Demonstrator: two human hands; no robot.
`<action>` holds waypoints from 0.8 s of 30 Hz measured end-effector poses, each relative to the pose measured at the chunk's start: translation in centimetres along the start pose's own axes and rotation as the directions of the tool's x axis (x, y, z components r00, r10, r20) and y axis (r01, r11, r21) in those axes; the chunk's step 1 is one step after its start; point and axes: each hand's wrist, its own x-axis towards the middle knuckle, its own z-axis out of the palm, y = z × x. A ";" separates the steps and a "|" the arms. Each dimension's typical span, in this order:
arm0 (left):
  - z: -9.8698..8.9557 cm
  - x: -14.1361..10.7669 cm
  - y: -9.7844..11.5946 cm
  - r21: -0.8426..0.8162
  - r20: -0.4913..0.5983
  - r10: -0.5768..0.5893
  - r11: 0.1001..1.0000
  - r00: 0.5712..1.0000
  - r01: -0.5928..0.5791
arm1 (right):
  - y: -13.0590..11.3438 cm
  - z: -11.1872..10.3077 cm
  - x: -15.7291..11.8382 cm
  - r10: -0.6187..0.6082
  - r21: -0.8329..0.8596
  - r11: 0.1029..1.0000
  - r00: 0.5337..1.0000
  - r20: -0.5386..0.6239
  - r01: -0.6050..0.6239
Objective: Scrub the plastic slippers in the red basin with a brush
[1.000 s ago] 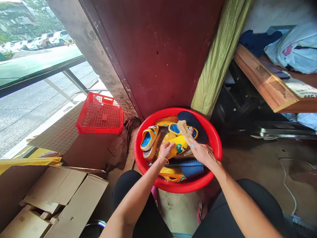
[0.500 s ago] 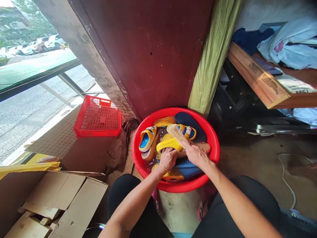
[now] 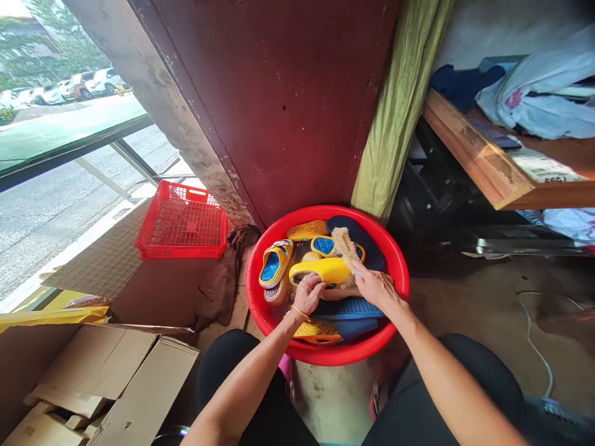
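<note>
Over a red basin [image 3: 403,282] of water and shoes, my left hand [image 3: 309,294] is closed on the open end of a yellow clog [image 3: 331,270]. My right hand [image 3: 375,288] grips a scrub brush [image 3: 344,244] with pale bristles, its head slanting up and left beside the clog's toe. A yellow and blue sandal [image 3: 275,265] rests at the basin's left. Behind the brush lies another blue-lined sandal [image 3: 323,246]. A yellow sole [image 3: 307,230] and a navy shoe [image 3: 343,223] are at the far rim. Blue footwear [image 3: 357,308] lies nearest me, partly covered.
A red plastic crate [image 3: 183,223] stands left of the basin, with a dark cloth [image 3: 223,285] beside it. An open cardboard box [image 3: 93,365] is at lower left. A dark red door [image 3: 279,124] rises behind; a wooden shelf [image 3: 483,155] juts out at right.
The brush has swung right off the top of the clog, and its bristles now show more. The clog lies more level, with its toe pointing right. My left hand has shifted slightly left.
</note>
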 end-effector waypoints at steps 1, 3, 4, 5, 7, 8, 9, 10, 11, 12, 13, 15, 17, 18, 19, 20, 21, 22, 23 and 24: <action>-0.2 0.3 0.0 -0.132 -0.034 -0.044 0.991 0.998 0.039 | 0.3 0.0 0.2 0.010 0.024 1.000 1.000 -0.027 -0.010; -0.6 0.8 0.1 -0.394 -0.076 -0.165 0.911 0.983 0.122 | 0.1 0.3 0.2 0.009 0.053 0.999 0.994 -0.106 -0.003; -0.8 1.0 0.2 -0.494 -0.088 -0.235 0.854 0.968 0.163 | -0.4 0.5 -0.2 -0.007 0.057 0.998 0.989 -0.146 0.015; -1.0 1.2 0.3 -0.575 -0.090 -0.302 0.794 0.949 0.198 | -1.0 0.7 -0.6 -0.035 0.056 0.997 0.983 -0.178 0.046; -1.3 1.3 0.6 -0.686 -0.077 -0.412 0.683 0.908 0.252 | -2.1 0.8 -1.4 -0.120 0.042 0.991 0.972 -0.201 0.131; -1.5 1.3 0.7 -0.719 -0.067 -0.451 0.640 0.890 0.270 | -2.5 0.8 -1.7 -0.162 0.035 0.984 0.966 -0.201 0.172; -1.7 1.3 0.8 -0.740 -0.058 -0.477 0.610 0.877 0.282 | -2.6 0.7 -1.8 -0.193 0.032 0.979 0.960 -0.201 0.204; -1.9 1.2 0.9 -0.753 -0.052 -0.489 0.593 0.871 0.287 | -2.5 0.5 -1.8 -0.203 0.039 0.976 0.957 -0.207 0.216; -2.0 1.2 1.0 -0.755 -0.054 -0.488 0.591 0.871 0.284 | -2.2 0.4 -1.6 -0.191 0.053 0.977 0.958 -0.216 0.207; -2.1 1.1 1.1 -0.745 -0.063 -0.476 0.607 0.877 0.276 | -1.8 0.2 -1.4 -0.166 0.074 0.980 0.961 -0.220 0.186; -2.3 1.0 1.3 -0.721 -0.071 -0.454 0.639 0.888 0.269 | -1.3 0.1 -1.0 -0.137 0.099 0.982 0.966 -0.217 0.161; -2.4 0.9 1.9 -0.615 -0.068 -0.374 0.745 0.925 0.256 | -0.3 -0.1 -0.4 -0.101 0.155 0.979 0.973 -0.207 0.135; -2.4 0.9 2.7 -0.401 -0.009 -0.224 0.894 0.975 0.202 | 0.1 -0.2 -0.2 -0.102 0.218 0.964 0.969 -0.227 0.152; -2.4 0.9 3.2 -0.262 0.047 -0.126 0.956 0.991 0.133 | 0.1 -0.1 -0.2 -0.099 0.250 0.955 0.964 -0.248 0.162; -2.4 0.9 3.6 -0.121 0.110 -0.024 0.992 0.994 0.038 | 0.1 -0.1 -0.3 -0.091 0.281 0.945 0.960 -0.264 0.167; -2.4 1.0 4.0 0.007 0.176 0.068 0.998 0.982 -0.070 | -0.1 0.0 -0.5 -0.088 0.311 0.935 0.961 -0.262 0.170; -2.4 1.1 4.3 0.110 0.239 0.140 0.979 0.961 -0.170 | -0.3 0.1 -0.7 -0.095 0.340 0.924 0.966 -0.239 0.175; -2.5 1.2 4.4 0.185 0.286 0.188 0.951 0.940 -0.247 | -0.5 0.2 -0.9 -0.115 0.369 0.911 0.974 -0.197 0.182; -2.6 1.3 4.4 0.244 0.307 0.208 0.926 0.929 -0.288 | -0.7 0.2 -1.1 -0.147 0.401 0.896 0.979 -0.142 0.192; -2.7 1.4 4.2 0.298 0.298 0.200 0.909 0.933 -0.290 | -0.8 0.1 -1.4 -0.185 0.433 0.879 0.979 -0.079 0.201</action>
